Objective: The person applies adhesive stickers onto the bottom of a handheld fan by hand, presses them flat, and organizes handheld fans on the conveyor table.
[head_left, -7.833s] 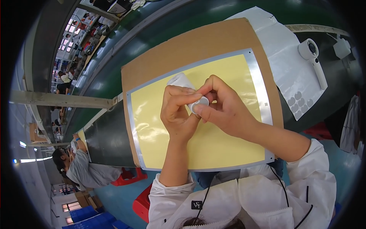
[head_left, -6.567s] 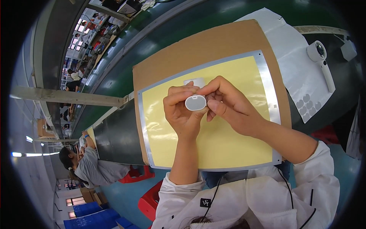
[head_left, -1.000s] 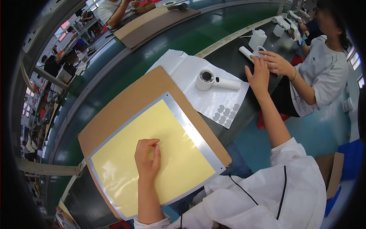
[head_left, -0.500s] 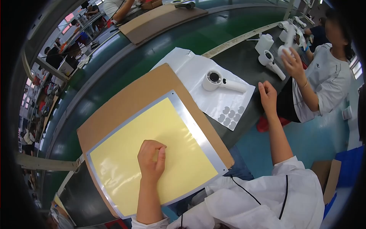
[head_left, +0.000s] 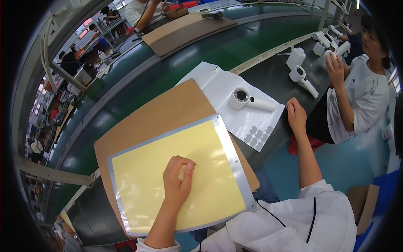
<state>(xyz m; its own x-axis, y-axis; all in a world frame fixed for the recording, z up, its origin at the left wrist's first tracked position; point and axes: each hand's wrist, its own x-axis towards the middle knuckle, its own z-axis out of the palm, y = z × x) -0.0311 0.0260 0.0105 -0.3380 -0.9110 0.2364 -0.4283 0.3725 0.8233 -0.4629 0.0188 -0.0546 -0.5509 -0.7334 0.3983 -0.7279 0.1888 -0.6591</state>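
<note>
My left hand (head_left: 178, 180) is over a yellow sheet with a silver-grey border (head_left: 142, 176). Its fingers are curled and the thumb lies close to the index fingertip; anything pinched there is too small to make out. The bordered sheet lies askew on a brown cardboard sheet (head_left: 155, 109). By the bench edge, my right hand (head_left: 297, 116) is closed, its palm hidden, just right of a white plastic sheet (head_left: 205, 77). On that white sheet rest a white handheld fan (head_left: 260, 103) with a round open head, and a cluster of grey rounded stickers (head_left: 257, 136).
Another white handheld fan (head_left: 303, 81) and a white bottle (head_left: 296, 58) stand on the dark bench (head_left: 268, 63). At right, a co-worker (head_left: 361, 92) holds a white fan. Beyond runs a green conveyor (head_left: 201, 48) with cardboard (head_left: 189, 31) across it. A carton (head_left: 365, 206) sits lower right.
The yellow sheet has turned clockwise and slid right on the cardboard, my left hand moving right with it. My right hand stays closed by the white sheet. The whole view has shifted slightly.
</note>
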